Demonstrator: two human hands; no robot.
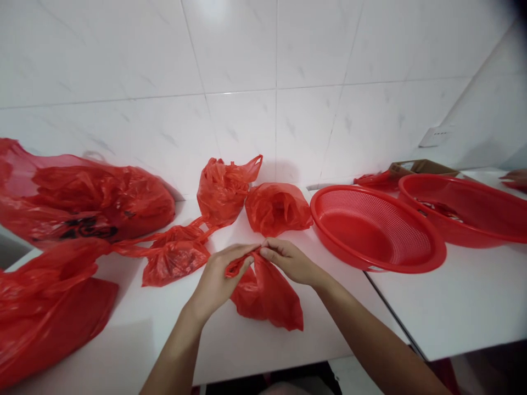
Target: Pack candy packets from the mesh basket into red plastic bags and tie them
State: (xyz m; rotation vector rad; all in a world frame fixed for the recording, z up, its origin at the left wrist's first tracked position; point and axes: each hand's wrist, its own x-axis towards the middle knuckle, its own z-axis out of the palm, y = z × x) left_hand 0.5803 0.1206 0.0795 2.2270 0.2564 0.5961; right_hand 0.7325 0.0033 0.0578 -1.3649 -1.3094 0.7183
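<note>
A small red plastic bag (269, 296) lies on the white counter (247, 345) right in front of me. My left hand (220, 274) is closed, pinching the bag's twisted top from the left. My right hand (288, 259) is closed too and pinches the same top from the right, fingertips almost meeting the left hand's. Behind them sit two filled red bags, one knotted (222, 189) and one rounder (276, 208). Another small red bag (175, 255) lies to the left of my left hand.
A large stuffed red bag (82, 200) and a flatter red bag (45, 307) fill the left side. A red perforated basket (376, 227) and a red basin (465, 208) stand on the right, with a cardboard box (424, 166) behind. Another person's hand (515, 178) shows at the far right edge.
</note>
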